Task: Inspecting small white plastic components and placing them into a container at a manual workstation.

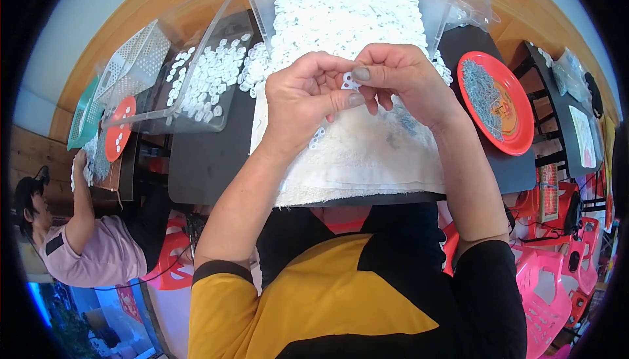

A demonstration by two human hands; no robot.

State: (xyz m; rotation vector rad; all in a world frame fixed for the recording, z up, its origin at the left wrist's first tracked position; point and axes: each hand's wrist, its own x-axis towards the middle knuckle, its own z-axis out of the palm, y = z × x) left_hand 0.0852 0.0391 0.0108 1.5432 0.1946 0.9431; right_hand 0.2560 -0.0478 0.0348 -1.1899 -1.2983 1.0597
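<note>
My left hand (308,87) pinches a small white plastic piece with round holes (349,82) between thumb and fingers, above the cloth. My right hand (403,74) meets it there, thumb and forefinger pressed together at the piece's upper edge; whatever they grip is hidden. Just under my left hand, a similar white holed piece (317,138) shows against the white towel (367,169). Beyond both hands a heap of white plastic pieces (347,12) fills a clear bin and spills towards the towel.
On the right a red plate (529,130) holds thin grey metal pieces (481,94). To the left, a clear box (141,123) has scattered white pieces. Another person (92,241) works at the far left beside a green basket (82,123). Pink chairs (540,280) stand at lower right.
</note>
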